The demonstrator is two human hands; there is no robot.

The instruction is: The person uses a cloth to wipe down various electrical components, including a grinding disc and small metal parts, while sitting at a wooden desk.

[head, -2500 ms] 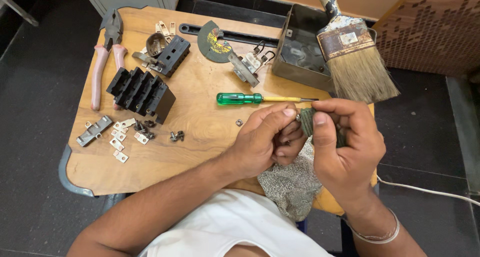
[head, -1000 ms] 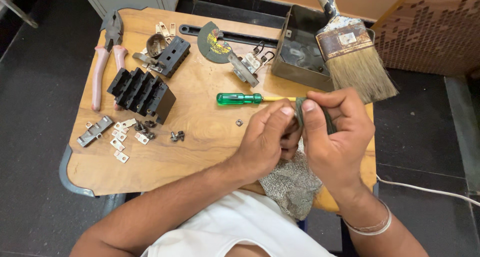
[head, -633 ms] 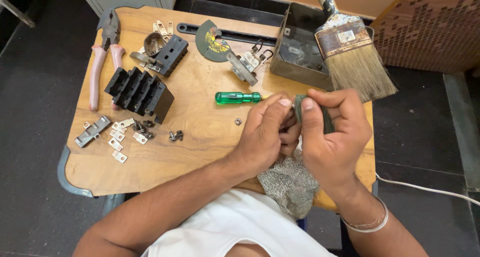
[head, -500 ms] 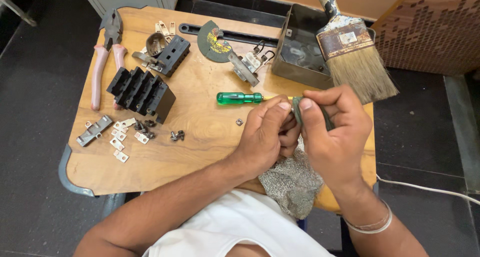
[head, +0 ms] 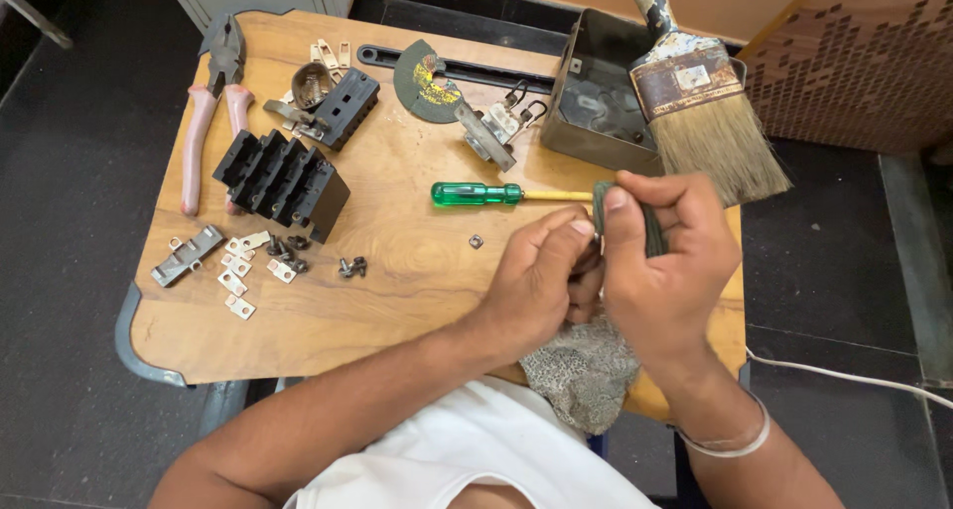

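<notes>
I hold a small dark green part (head: 650, 226) in my right hand (head: 660, 261), the thumb and fingers closed around it, just above the near edge of the counter (head: 397, 271). My left hand (head: 541, 281) is touching the right one from the left side, its fingers bent narrow and pressed to the lower end of the part; what they pinch there I cannot tell. Under both hands lies a grey speckled cloth (head: 581, 370). Just beyond my left fingertips rests a screwdriver with green handle (head: 476, 193), and a tiny nut (head: 476, 240) is near it. Farther from my right hand stands a wide paint brush (head: 710, 122) leaning on a dark metal box (head: 606, 92). Far to the left of my left hand are black switch blocks (head: 283, 177), pink-handled pliers (head: 213, 112) and small metal plates (head: 238, 266).
</notes>
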